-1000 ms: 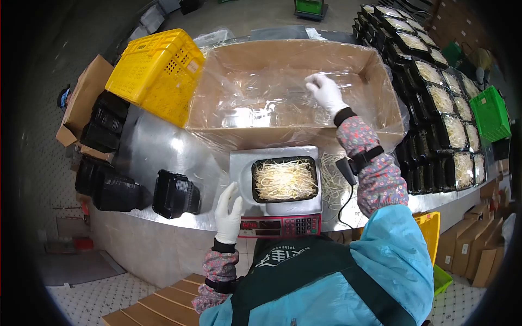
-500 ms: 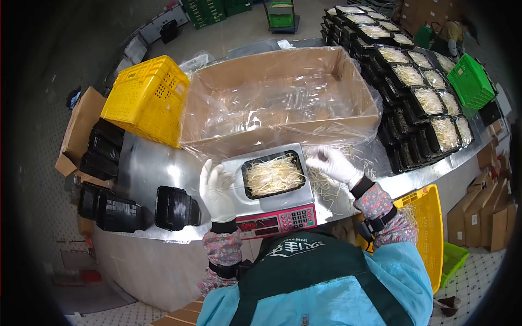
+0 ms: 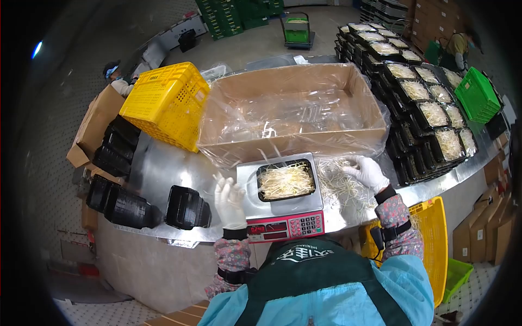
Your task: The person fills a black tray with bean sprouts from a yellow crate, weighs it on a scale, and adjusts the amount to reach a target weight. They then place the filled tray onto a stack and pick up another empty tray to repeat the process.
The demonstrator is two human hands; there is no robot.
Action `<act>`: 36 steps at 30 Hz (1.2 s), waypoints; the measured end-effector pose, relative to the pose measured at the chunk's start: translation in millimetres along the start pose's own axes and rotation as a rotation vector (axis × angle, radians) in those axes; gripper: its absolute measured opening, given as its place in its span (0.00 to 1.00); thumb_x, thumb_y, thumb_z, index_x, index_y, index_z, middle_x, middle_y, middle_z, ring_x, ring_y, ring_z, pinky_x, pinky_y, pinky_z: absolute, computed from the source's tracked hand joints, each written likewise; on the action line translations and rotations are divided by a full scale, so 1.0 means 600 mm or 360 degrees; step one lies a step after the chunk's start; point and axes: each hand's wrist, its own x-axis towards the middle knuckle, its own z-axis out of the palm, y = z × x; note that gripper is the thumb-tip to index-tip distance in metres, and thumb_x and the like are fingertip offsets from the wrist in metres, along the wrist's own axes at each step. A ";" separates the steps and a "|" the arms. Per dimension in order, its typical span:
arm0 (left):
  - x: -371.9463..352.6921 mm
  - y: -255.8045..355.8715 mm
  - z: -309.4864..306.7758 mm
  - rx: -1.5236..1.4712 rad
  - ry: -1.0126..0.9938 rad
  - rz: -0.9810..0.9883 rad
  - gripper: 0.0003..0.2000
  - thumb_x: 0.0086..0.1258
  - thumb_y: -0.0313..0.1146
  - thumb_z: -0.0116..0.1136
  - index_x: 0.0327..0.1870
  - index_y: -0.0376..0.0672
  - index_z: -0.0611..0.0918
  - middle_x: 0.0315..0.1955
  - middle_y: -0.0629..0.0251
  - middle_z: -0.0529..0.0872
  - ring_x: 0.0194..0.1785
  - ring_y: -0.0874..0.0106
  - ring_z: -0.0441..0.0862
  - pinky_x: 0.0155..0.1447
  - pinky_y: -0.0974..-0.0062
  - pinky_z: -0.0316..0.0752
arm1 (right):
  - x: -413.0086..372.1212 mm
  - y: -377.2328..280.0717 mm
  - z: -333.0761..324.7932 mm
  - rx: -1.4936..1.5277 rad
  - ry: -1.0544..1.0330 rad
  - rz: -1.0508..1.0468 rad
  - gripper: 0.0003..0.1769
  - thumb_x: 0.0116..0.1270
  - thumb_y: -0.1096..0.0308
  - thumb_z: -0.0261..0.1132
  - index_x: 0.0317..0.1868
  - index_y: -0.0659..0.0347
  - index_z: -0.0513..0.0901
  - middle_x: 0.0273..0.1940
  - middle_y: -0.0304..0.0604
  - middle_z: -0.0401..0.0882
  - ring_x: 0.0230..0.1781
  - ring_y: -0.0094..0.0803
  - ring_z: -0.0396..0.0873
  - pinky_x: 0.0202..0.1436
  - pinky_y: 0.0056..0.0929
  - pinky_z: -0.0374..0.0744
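Note:
A black tray of bean sprouts (image 3: 286,181) rests on the metal plate of a scale (image 3: 247,176) with a red front panel and lit digits. My left hand (image 3: 230,204), in a white glove, is beside the plate's left edge, fingers apart, with a few sprouts near its fingertips. To the right of the scale, my right hand (image 3: 367,173), also gloved, is over loose sprouts (image 3: 338,187) on the metal table; its fingers are curled, and whether they pinch anything is too small to tell. A few sprouts stick up past the tray's back edge.
A plastic-lined cardboard box (image 3: 293,142) lies behind the scale, with a yellow crate (image 3: 163,103) to its left. Empty black trays (image 3: 185,208) are at the left. Stacked filled trays (image 3: 435,114) stand at the right. Two other people are in the background.
The camera view has shifted, so the scene sits lower and further right. My right hand has moved away from the tray and lower over the loose sprouts. The scale's digits differ.

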 end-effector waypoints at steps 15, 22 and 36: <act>0.063 -0.080 0.046 0.2317 -0.0439 0.0836 0.15 0.72 0.34 0.61 0.55 0.37 0.84 0.39 0.59 0.88 0.43 0.72 0.85 0.50 0.73 0.78 | 0.089 -0.102 0.189 -0.0165 0.0381 -0.0178 0.16 0.75 0.55 0.58 0.56 0.51 0.77 0.30 0.53 0.85 0.31 0.53 0.84 0.35 0.48 0.81; 0.163 -0.161 -0.057 0.1389 -0.0724 0.0270 0.10 0.71 0.31 0.61 0.46 0.34 0.87 0.40 0.64 0.89 0.45 0.72 0.85 0.51 0.73 0.77 | 0.139 -0.027 0.287 0.0839 0.0207 0.0124 0.21 0.72 0.55 0.62 0.51 0.66 0.81 0.40 0.56 0.87 0.44 0.44 0.86 0.48 0.41 0.80; 0.084 -0.110 -0.046 0.0881 -0.0504 -0.0372 0.16 0.68 0.31 0.69 0.54 0.36 0.81 0.44 0.65 0.86 0.44 0.76 0.84 0.43 0.78 0.80 | 0.084 -0.057 0.239 0.1160 0.0099 0.0333 0.23 0.67 0.50 0.71 0.38 0.63 0.78 0.28 0.36 0.80 0.29 0.21 0.78 0.34 0.24 0.77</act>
